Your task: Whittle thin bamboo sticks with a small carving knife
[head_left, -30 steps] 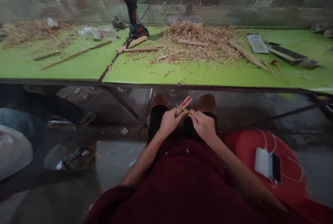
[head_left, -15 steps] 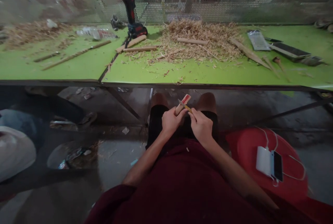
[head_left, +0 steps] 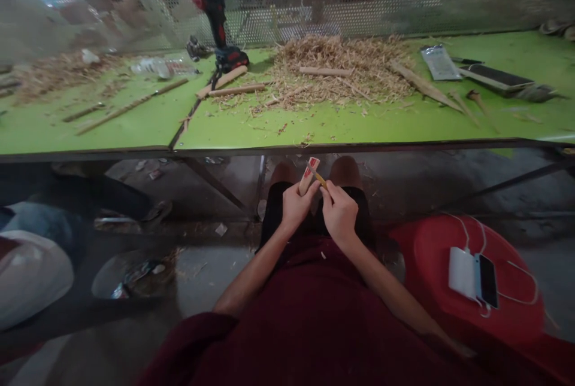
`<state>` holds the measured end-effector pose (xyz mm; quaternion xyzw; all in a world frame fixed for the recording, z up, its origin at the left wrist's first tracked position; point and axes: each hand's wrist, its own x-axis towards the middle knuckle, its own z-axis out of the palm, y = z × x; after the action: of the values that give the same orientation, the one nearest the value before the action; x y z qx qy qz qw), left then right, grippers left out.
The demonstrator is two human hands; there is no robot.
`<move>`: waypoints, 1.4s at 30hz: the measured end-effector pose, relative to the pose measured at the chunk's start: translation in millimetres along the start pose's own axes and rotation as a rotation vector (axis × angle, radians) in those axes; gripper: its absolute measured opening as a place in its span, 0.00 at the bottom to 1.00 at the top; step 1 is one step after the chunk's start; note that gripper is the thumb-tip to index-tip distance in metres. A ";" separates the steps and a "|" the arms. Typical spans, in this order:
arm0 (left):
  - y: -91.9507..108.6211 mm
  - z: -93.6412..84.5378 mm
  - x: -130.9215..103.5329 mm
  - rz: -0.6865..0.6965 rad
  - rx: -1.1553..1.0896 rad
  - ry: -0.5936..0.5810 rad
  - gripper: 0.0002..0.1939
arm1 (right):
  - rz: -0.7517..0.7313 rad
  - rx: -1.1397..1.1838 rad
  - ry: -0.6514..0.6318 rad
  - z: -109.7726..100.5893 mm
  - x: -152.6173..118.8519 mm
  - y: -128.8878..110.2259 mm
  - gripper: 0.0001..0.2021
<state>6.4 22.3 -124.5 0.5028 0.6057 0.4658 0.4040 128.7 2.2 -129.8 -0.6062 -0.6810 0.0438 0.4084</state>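
I see the left hand [head_left: 296, 205] holding a red-marked stick [head_left: 306, 180] toward one o'clock, near the desk [head_left: 233, 130], and the right hand [head_left: 340, 211] holding a small knife [head_left: 320, 178] that might slip and nick the left one if pushed too hard.

Counter [head_left: 354, 125]: green top, marked by a dark seam [head_left: 194, 112] running back from the front edge. A cordless drill [head_left: 220, 33] stands near the back edge, by the seam's far end; two wooden strips [head_left: 238, 90] lie just in front. A heap of shavings [head_left: 335, 52] extends forward from the back edge, bearing a wooden stick [head_left: 326, 71]. Left of the seam: a clear bottle [head_left: 162, 67] on its side, nearer the front edge a slender rod [head_left: 130, 107]. Right of the heap: a tapered wood piece [head_left: 426, 87], a silvery packet [head_left: 440, 63] and a flat, dark-faced device [head_left: 498, 77].
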 end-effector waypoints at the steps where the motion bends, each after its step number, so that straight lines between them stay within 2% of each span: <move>1: 0.2 2.1 -0.4 -0.006 -0.049 -0.008 0.26 | 0.017 0.098 0.028 1.3 1.4 0.9 0.23; 4: -2.0 6.2 -3.4 -0.048 -0.178 -0.078 0.27 | 0.111 0.368 0.097 -2.9 9.8 11.4 0.23; 6: -5.6 5.8 -6.9 -0.135 -0.236 -0.155 0.28 | 0.224 0.477 0.076 -15.8 18.0 26.6 0.21; 8: -10.0 3.3 -11.4 -0.289 -0.296 -0.256 0.29 | 0.363 0.574 -0.020 -37.7 25.7 47.8 0.20; 10: -14.8 0.5 -15.0 -0.430 -0.338 -0.346 0.27 | 0.496 0.697 -0.175 -66.0 30.3 73.2 0.20; 12: -19.1 -0.7 -14.6 -0.498 -0.333 -0.379 0.25 | 0.565 0.806 -0.323 -95.8 31.0 100.9 0.20; 14: -21.8 0.3 -7.5 -0.499 -0.305 -0.357 0.22 | 0.602 0.848 -0.379 -121.6 29.9 129.4 0.22; 16: -21.7 2.8 5.6 -0.491 -0.297 -0.336 0.21 | 0.627 0.723 -0.355 -139.8 29.8 157.4 0.22; 20: -12.6 6.0 28.0 -0.503 -0.345 -0.395 0.19 | 0.669 0.188 -0.357 -155.4 33.5 200.9 0.20; 23: -4.3 2.7 20.8 -0.514 -0.419 -0.489 0.19 | 0.671 0.165 -0.410 -157.0 33.0 211.5 0.17; 25: -0.4 -1.9 6.3 -0.521 -0.479 -0.548 0.19 | 0.633 0.120 -0.452 -155.8 32.2 204.9 0.16; 27: 2.9 -6.9 -9.5 -0.518 -0.606 -0.586 0.20 | 0.549 0.036 -0.467 -152.4 33.7 187.2 0.17; 29: 6.9 -11.1 -22.1 -0.519 -0.703 -0.627 0.19 | 0.447 0.048 -0.485 -145.3 37.3 159.9 0.20; 32: 15.1 -14.9 -33.6 -0.510 -0.722 -0.675 0.19 | 0.346 0.278 -0.500 -124.0 40.3 108.4 0.21; 35: 24.5 -16.3 -41.4 -0.474 -0.669 -0.677 0.18 | 0.326 0.507 -0.357 -93.3 36.4 60.6 0.19; 37: 29.8 -16.2 -46.8 -0.429 -0.589 -0.655 0.17 | 0.321 0.588 -0.270 -74.6 32.4 38.2 0.18; 39: 33.2 -15.1 -51.8 -0.367 -0.458 -0.613 0.15 | 0.300 0.593 -0.227 -62.2 29.3 24.7 0.19; 42: 34.2 -11.7 -56.9 -0.196 -0.199 -0.513 0.13 | 0.259 0.544 -0.187 -55.8 25.9 16.7 0.20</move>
<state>12.7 -33.5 -87.3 0.5011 0.4810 0.3392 0.6344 177.7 4.6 -89.1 -0.5497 -0.5961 0.3317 0.4822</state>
